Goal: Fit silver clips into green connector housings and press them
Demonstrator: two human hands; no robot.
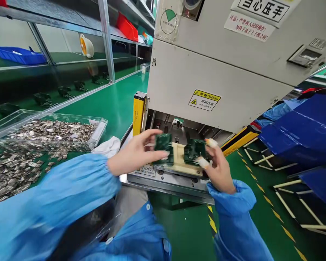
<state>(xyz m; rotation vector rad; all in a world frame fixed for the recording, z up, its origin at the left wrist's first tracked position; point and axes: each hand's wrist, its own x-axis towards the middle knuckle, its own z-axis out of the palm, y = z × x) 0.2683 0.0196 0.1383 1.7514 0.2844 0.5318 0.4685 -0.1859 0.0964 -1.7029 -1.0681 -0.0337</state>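
1. So, two dark green parts are being handled at the front of a big pale machine (190, 65), right by its low opening.
2. The left green part (164, 145) is gripped by the left hand (137, 154), thumb across its lower front and fingers curled around the outer side.
3. The right green part (196, 150) is pinched along its outer edge by the right hand (220, 170). White covers (212, 143) are worn on that thumb and finger.
4. Both parts are placed between the two hands, with a gap left between them where a cream-coloured block (179, 154) is seen.
5. Whether they're fully resting on the block or slightly raised can't be told, as things are a bit blurred there.
6. Off beyond the left forearm, a clear tray (100, 131) is filled with small metal pieces (54, 129), and more are scattered beside it on the green tabletop (125, 96).
7. A white cloth (108, 145) is bunched just by the left wrist.
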